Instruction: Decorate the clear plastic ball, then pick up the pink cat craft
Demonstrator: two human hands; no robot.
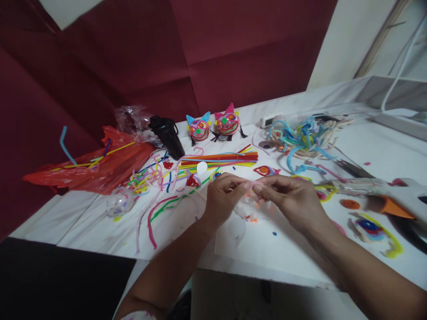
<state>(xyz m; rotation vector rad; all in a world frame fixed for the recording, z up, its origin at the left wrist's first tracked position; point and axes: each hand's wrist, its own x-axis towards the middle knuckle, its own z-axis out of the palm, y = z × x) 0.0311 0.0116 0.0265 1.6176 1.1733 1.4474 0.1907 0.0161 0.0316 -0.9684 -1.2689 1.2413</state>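
Both hands meet over the middle of the table, fingertips close together. Between them is a short piece of pink pipe cleaner (252, 183), slightly blurred. My left hand (224, 195) pinches its left end between thumb and forefinger, and my right hand (293, 198) pinches the right end the same way. Below the fingers lies a clear plastic piece (245, 211) with orange bits in or under it, partly hidden. Just behind the hands is a red and orange eye shape (266, 171) made of pipe cleaner.
Behind lies a bundle of coloured pipe cleaners (227, 158). Two decorated cat heads (198, 129) stand near the wall, with a black bottle (168, 140) to their left. A red plastic bag (100, 164) sits far left. Right are tangled blue pipe cleaners (300, 138) and orange-handled scissors (393, 208).
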